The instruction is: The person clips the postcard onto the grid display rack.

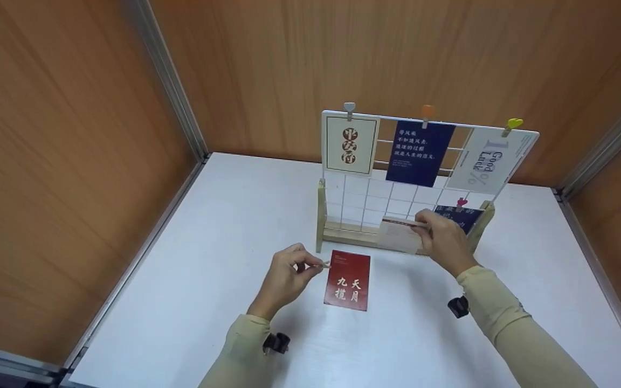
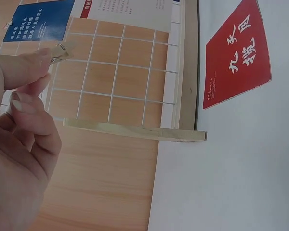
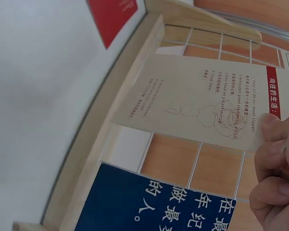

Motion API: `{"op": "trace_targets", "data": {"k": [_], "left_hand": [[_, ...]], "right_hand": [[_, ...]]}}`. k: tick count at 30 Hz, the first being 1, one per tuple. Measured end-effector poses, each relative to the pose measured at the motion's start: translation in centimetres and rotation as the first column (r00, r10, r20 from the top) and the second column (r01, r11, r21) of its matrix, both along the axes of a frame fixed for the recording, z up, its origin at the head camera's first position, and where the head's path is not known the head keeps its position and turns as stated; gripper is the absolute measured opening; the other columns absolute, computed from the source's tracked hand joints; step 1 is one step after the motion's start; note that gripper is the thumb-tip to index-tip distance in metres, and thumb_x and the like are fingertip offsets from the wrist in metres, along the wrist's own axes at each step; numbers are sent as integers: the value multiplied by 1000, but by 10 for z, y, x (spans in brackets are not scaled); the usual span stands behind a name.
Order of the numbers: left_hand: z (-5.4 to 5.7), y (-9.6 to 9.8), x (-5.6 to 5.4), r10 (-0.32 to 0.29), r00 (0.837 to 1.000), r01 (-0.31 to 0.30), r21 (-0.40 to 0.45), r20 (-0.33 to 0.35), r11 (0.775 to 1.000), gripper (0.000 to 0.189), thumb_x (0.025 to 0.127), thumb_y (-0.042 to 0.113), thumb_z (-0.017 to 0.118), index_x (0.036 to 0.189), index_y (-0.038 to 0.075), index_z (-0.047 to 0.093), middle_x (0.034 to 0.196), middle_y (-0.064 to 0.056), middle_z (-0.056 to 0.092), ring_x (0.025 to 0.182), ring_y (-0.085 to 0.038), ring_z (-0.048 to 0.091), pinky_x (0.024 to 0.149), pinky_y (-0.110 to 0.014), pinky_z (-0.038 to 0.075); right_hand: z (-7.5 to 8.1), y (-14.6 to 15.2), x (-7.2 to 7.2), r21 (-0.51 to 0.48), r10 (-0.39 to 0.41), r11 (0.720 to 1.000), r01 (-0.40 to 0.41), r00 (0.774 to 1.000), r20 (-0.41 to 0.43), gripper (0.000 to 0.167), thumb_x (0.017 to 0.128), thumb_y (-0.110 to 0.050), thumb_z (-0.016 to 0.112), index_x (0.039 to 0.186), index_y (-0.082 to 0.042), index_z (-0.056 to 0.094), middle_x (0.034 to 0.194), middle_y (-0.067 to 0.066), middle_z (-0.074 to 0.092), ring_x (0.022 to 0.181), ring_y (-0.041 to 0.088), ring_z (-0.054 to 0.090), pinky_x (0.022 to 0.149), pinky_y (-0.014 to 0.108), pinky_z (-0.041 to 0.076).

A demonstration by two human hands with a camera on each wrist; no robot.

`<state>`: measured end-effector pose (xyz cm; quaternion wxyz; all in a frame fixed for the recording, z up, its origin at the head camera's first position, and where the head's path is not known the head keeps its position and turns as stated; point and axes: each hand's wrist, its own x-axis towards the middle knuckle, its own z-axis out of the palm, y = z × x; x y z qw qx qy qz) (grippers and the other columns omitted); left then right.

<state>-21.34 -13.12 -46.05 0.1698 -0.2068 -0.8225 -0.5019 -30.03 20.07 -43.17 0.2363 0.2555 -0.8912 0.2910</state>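
Note:
My right hand pinches a cream card by its upper edge. In the right wrist view the card shows a red strip and a line-drawn flower, held against the lower part of the white wire grid. My left hand pinches a small wooden clothespin between thumb and forefinger, left of the grid and above the table. A red card with white characters lies flat on the table just right of that hand. Beside the right hand, a dark blue card hangs from a pink heart clip.
Along the grid's top hang a cream card, a blue card and a white card, each under a clip. The grid stands in a wooden base on a white table. Wood panels rise behind and beside it.

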Motion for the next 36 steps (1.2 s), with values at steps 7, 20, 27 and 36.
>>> {"op": "trace_targets", "data": {"k": [7, 20, 27, 36], "left_hand": [[-3, 2, 2, -17, 1000, 17, 9, 12, 1000, 12, 84, 1, 78, 86, 14, 76, 78, 9, 60, 67, -10, 54, 58, -26, 49], [-5, 6, 4, -6, 999, 6, -4, 50, 1000, 8, 85, 9, 79, 87, 16, 76, 80, 11, 61, 70, -11, 54, 61, -31, 50], [-4, 9, 2, -5, 1000, 5, 9, 14, 1000, 6, 84, 9, 79, 86, 13, 76, 79, 10, 62, 68, -11, 52, 58, -26, 48], [0, 24, -4, -47, 999, 46, 32, 26, 998, 6, 85, 11, 79, 88, 14, 76, 83, 9, 62, 69, -10, 53, 60, -27, 49]], "right_hand": [[3, -1, -22, 22, -63, 998, 63, 998, -3, 10, 90, -4, 72, 95, -4, 64, 87, 11, 71, 71, 25, 65, 64, 45, 54], [-16, -11, -43, -88, -206, 977, 194, 964, -169, 18, 85, -6, 78, 93, -2, 62, 95, 13, 65, 73, 33, 66, 62, 49, 52], [-19, -14, -49, -114, -209, 975, 190, 960, -187, 20, 86, -7, 77, 101, 2, 67, 96, 17, 70, 84, 37, 69, 69, 51, 54], [-26, -13, -50, -98, -238, 970, 221, 942, -237, 23, 87, -8, 76, 105, 4, 70, 98, 19, 71, 86, 37, 70, 69, 50, 55]]}}
